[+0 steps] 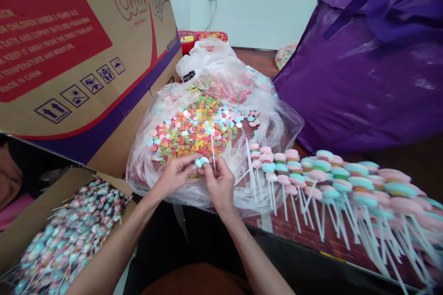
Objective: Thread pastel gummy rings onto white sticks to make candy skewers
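Note:
Pale blue and white round candies (201, 162) are pinched between the fingertips of my left hand (177, 171), which is closed. My right hand (220, 183) is closed on a thin white lollipop stick (213, 150) pointing upward, its thumb tip touching the candies. Whether the stick is joined to the candies cannot be made out. Just beyond both hands, small coloured candy rings (188, 140) and pink and blue candy discs (238, 119) lie in an open clear plastic bag (148, 124).
Finished-looking candy lollipops (341, 184) lie in a long row on the table (287, 230) at right. Loose white sticks (249, 159) rest beside them. A cardboard box (121, 184) of wrapped lollipops stands at lower left, below a large carton (93, 55). A purple bag (367, 69) is at right.

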`<action>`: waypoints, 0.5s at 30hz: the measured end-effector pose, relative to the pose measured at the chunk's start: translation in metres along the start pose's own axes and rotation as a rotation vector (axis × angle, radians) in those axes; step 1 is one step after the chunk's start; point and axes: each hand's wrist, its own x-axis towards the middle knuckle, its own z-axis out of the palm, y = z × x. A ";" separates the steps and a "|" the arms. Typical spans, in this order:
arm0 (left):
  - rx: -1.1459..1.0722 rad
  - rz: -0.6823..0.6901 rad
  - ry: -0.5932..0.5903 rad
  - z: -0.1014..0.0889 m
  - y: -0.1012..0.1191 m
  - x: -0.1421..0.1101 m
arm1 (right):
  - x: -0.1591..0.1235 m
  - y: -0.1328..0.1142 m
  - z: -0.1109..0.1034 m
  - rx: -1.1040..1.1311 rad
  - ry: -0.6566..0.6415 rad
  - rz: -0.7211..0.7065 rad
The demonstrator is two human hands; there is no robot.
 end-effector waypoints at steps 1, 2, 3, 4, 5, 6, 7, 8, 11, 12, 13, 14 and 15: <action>0.015 0.008 0.018 0.000 -0.001 0.000 | -0.001 0.000 0.000 0.001 -0.008 -0.009; 0.025 0.009 0.041 -0.001 -0.003 -0.001 | -0.003 0.000 0.001 0.000 -0.017 -0.017; 0.028 0.002 0.063 0.000 -0.005 -0.001 | -0.004 0.000 0.001 0.000 -0.026 -0.025; 0.023 -0.010 0.080 0.000 -0.006 -0.001 | -0.004 -0.001 0.001 0.003 -0.037 -0.032; 0.014 -0.022 0.090 0.000 -0.007 -0.001 | -0.005 -0.001 0.001 0.006 -0.045 -0.038; 0.006 -0.032 0.094 0.001 -0.007 -0.002 | -0.005 -0.002 0.001 0.009 -0.052 -0.042; 0.003 -0.035 0.098 0.001 -0.007 -0.002 | -0.004 -0.003 0.001 0.015 -0.057 -0.041; 0.004 -0.033 0.103 0.002 -0.007 -0.003 | -0.003 -0.003 0.000 0.025 -0.059 -0.033; 0.016 -0.015 0.113 0.004 -0.007 -0.004 | 0.000 -0.004 -0.002 0.061 -0.065 0.007; 0.009 -0.015 0.108 0.004 -0.008 -0.004 | 0.001 -0.004 -0.003 0.070 -0.075 0.013; -0.010 -0.021 0.101 0.005 -0.009 -0.004 | 0.002 -0.005 -0.004 0.071 -0.092 0.010; -0.042 -0.030 0.093 0.005 -0.010 -0.004 | 0.002 -0.006 -0.005 0.064 -0.114 0.001; -0.084 -0.041 0.091 0.005 -0.011 -0.004 | 0.002 -0.007 -0.007 0.049 -0.136 -0.014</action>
